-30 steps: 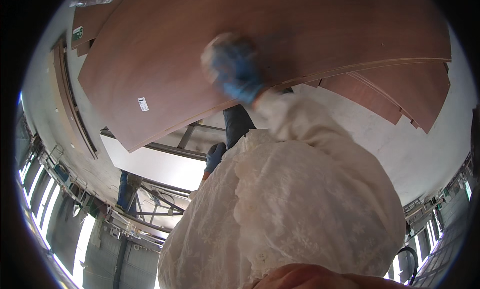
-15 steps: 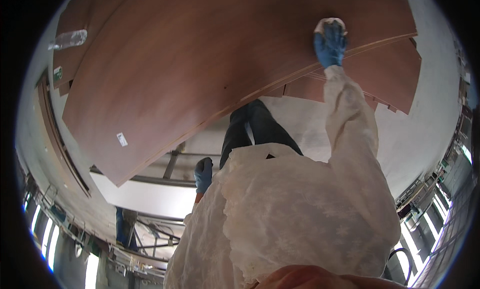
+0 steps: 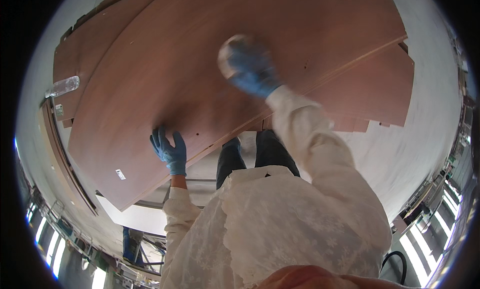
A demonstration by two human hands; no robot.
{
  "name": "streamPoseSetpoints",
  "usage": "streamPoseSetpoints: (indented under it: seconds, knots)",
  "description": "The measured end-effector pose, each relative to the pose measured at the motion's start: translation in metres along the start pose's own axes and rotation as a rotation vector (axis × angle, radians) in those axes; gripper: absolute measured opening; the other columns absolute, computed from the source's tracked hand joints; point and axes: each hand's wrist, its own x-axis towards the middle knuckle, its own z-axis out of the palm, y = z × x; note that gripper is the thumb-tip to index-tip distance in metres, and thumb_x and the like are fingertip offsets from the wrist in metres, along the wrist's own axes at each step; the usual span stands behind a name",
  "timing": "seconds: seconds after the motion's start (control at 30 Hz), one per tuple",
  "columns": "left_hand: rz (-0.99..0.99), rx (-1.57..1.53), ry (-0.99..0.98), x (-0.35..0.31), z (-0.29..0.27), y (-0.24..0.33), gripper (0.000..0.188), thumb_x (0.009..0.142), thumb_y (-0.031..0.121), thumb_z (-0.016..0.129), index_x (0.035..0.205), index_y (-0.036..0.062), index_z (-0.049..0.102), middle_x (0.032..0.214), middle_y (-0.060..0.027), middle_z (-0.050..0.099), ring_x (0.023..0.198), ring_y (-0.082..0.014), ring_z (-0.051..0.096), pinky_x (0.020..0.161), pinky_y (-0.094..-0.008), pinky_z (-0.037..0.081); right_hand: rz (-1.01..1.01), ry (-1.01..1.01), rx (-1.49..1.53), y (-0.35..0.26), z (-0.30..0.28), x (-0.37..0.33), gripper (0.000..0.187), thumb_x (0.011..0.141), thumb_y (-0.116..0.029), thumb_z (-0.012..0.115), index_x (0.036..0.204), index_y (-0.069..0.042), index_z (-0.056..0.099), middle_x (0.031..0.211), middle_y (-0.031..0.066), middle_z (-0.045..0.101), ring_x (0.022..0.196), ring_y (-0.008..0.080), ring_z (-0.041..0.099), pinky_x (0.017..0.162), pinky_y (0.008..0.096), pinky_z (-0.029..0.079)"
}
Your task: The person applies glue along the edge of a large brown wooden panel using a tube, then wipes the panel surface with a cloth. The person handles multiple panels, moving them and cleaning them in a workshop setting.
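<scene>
A large reddish-brown board [image 3: 280,19] lies flat in front of me, its near edge running diagonally. My right hand [image 3: 252,66], in a blue glove and smeared by motion, presses a whitish cloth-like pad [image 3: 227,56] onto the board's surface. What the pad is exactly is too blurred to tell. Farther left, my left hand [image 3: 169,150], also gloved in blue, rests on the board near its front edge with the fingers spread and nothing held. A small dark spot [image 3: 197,134] marks the board beside it, and a white label [image 3: 120,174] sticks near the left corner.
More brown boards [image 3: 375,79] lie beneath, jutting out at right and left. A clear plastic bottle [image 3: 65,86] lies on its side at the far left. A white panel [image 3: 132,215] sits below the left corner. Long strips [image 3: 67,159] lie on the floor at left.
My right hand has swept left across the board with the pad. My left hand has come up from beside my body onto the board, its fingers now spread.
</scene>
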Motion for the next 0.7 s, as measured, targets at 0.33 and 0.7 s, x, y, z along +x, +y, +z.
streamPoseSetpoints:
  seconds: [0.33, 0.7]
  knots:
    - [-0.175, 0.311, -0.157, 0.003, 0.025, 0.015, 0.062, 0.086, 0.031, 0.076, 0.138, 0.0018, 0.058, 0.149, -0.0255, 0.053, 0.142, -0.0443, 0.046, 0.117, -0.0549, 0.034, 0.581, 0.439, -0.633, 0.349, -0.117, 0.002, 0.059, 0.105, -0.051, 0.043, 0.145, -0.009, 0.055, 0.152, 0.0157, 0.053, 0.141, 0.0325, 0.047, 0.113, 0.0602, 0.033]
    - [-0.168, 0.287, -0.226, 0.015, 0.014, 0.025, 0.058, 0.086, 0.025, 0.076, 0.135, -0.0004, 0.057, 0.145, -0.0270, 0.055, 0.137, -0.0448, 0.050, 0.113, -0.0534, 0.041, -0.513, 0.033, 0.271, -0.172, 0.110, 0.082, 0.040, 0.090, -0.027, 0.063, 0.127, -0.012, 0.061, 0.145, 0.0111, 0.054, 0.136, 0.0354, 0.050, 0.111, 0.0551, 0.041]
